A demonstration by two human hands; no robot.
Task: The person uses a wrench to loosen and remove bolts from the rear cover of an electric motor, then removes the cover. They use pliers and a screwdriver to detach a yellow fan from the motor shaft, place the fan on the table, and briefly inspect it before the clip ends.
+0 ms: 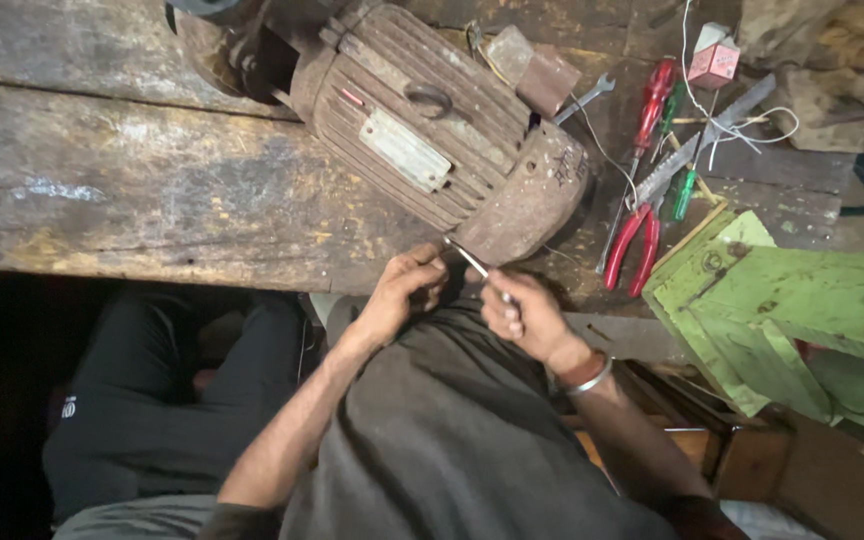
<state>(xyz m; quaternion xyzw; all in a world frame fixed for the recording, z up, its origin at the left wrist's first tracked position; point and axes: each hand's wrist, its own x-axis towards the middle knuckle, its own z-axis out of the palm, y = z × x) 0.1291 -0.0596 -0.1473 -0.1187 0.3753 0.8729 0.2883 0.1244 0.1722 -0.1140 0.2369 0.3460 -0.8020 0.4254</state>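
Note:
A rusty ribbed electric motor (422, 130) lies on a worn wooden bench (122, 190). My right hand (527, 318), with a metal bangle on the wrist, is shut on a thin metal tool (474, 264). The tool's tip points up and left at the lower edge of the motor's round end cover (532, 200). My left hand (402, 292) is curled right beside the tip, fingers pinched together at it; what they pinch is too small to tell. Both hands hover over the bench's front edge, above grey cloth (452, 430) on my lap.
Right of the motor lie red-handled pliers (632, 248), a red screwdriver (652, 105), a green screwdriver (684, 193), a spanner (584, 97), a flat metal blade (697, 150), white wire and a small pink box (714, 62). A green box (782, 310) stands at the right. Dark trousers (162, 400) show lower left.

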